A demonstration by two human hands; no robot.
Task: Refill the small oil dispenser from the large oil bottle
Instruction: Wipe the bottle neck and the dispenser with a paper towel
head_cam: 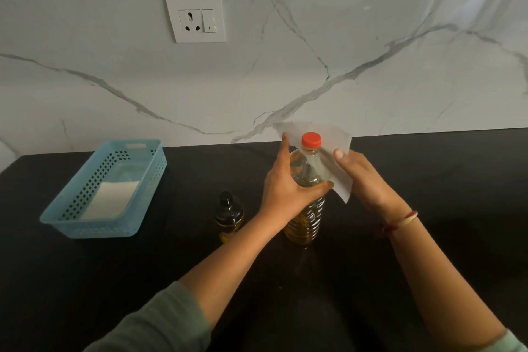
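We are gripping big oil bottle [307, 203], upright on counter [114, 280], left hand [288, 188] wrapping shoulder; right hand [363, 180] pinching paper towel [340, 180] against it. Likely heavy, slippery: holding ribbed waist. Small dispenser [228, 216] standing just left, capped.

1. There is a single head-worn view, set above the near edge of the black countertop [85, 280].
2. It faces forward and down toward the marble wall [314, 66] behind the countertop.
3. It sits close, with both forearms reaching in from below.
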